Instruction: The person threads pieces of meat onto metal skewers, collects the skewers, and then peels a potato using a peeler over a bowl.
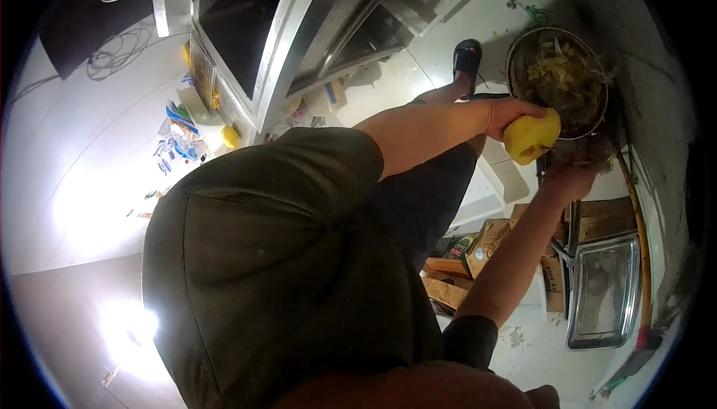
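My left hand (511, 116) is wrapped round a large yellow piece of food (532, 137), smooth on the outside, with a darker hollow or cut on its lower side. Just below and to the right of it, my right hand (573, 179) is closed on something small that is blurred and too dark to make out. Both hands are beside the near rim of a round bowl (512, 73). Inside the bowl lie yellow scraps (556, 67) and paler, darker peelings.
A sandaled foot (467, 65) is left of the bowl. Cardboard boxes (489, 245) and a clear rectangular tray (603, 289) lie below the hands. A long wooden handle (637, 222) runs along the right. A metal-framed rack (280, 43) stands upper left.
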The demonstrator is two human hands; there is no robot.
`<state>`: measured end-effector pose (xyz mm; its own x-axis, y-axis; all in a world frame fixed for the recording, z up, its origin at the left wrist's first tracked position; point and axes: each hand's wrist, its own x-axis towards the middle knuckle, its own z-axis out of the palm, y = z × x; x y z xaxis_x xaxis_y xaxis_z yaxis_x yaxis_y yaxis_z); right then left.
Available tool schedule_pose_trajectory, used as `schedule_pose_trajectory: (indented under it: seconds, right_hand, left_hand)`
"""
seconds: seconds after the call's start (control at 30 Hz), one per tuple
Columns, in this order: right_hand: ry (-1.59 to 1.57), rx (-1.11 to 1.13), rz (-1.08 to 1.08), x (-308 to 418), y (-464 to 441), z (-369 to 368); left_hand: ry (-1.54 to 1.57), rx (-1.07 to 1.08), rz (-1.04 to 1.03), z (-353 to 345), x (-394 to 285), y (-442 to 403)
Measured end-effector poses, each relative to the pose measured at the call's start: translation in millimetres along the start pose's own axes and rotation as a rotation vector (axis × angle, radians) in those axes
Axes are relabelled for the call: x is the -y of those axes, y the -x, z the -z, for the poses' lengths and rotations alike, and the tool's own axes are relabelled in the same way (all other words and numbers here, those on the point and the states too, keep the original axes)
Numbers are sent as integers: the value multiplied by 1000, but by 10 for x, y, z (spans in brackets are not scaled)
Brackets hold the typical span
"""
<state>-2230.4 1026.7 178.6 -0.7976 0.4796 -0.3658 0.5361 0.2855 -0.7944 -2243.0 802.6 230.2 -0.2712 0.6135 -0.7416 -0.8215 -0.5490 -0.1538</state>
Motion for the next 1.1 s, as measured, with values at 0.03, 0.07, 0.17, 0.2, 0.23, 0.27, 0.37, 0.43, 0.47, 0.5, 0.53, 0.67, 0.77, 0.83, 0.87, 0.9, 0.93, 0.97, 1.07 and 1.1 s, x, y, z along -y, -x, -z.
schedule_pose_trajectory:
  seconds: [0.03, 0.07, 0.17, 0.2, 0.23, 0.27, 0.37, 0.43, 0.47, 0.5, 0.53, 0.67, 0.77, 0.83, 0.87, 0.9, 0.93, 0.97, 1.07, 1.1]
  right_hand:
    - [161, -3, 54, 74, 50, 4]
    - [360, -24, 128, 46, -48, 27]
    - [939, -93, 342, -161, -368, 36]
    - [903, -113, 339, -150, -379, 37]
    - [866, -134, 337, -140, -391, 39]
    - [593, -152, 256, -135, -366, 11]
    - [-239, -198, -405, 764, 12, -42]
    - [-534, -172, -706, 1100, 221, -70]
    - [-549, -143, -715, 1102, 275, -91]
    - [-323, -40, -462, 683, 151, -62]
    - [-44, 2, -185, 265, 27, -33]
    - [481, -142, 96, -649, -514, 109]
    - [19, -136, -380, 306, -301, 54]
    - [-591, -79, -652, 805, -50, 72]
    - [-460, -90, -543, 749, -71, 82]
    - [-331, -98, -434, 601, -122, 68]
    - [-207, -106, -326, 392, -190, 34]
    - [-86, -115, -217, 153, -266, -9]
    - [125, -130, 53, -531, -481, 52]
    - [96, -143, -36, -452, -487, 58]
  left_hand:
    - [-6, 2, 8, 6, 15, -21]
    - [-10, -7, 10, 14, 39, -43]
    - [15, 42, 50, 54, 33, -7]
    - [64, 116, 83, 66, 22, 25]
    - [115, 189, 118, 72, 25, 53]
    - [110, 183, 106, 63, 29, 69]
    - [69, 146, 78, 30, 11, 6]
    - [25, 68, 68, 85, 55, -59]
    - [-55, 34, 46, 84, 66, -57]
    - [-139, -1, 26, -5, 45, 14]
    - [-225, -35, 7, -47, 28, 48]
    - [-2, 155, 178, 72, 32, 5]
    - [-23, 79, 177, 45, -27, 73]
    - [-38, 44, 153, 103, 14, -15]
    - [-53, 25, 160, 63, 26, -3]
    - [-68, 5, 166, 18, 32, 19]
    - [-88, -18, 172, -1, 27, 34]
    - [-43, 6, 149, 38, 41, 8]
    - [90, 54, 105, 148, 129, -57]
    - [128, 53, 106, 155, 119, -29]
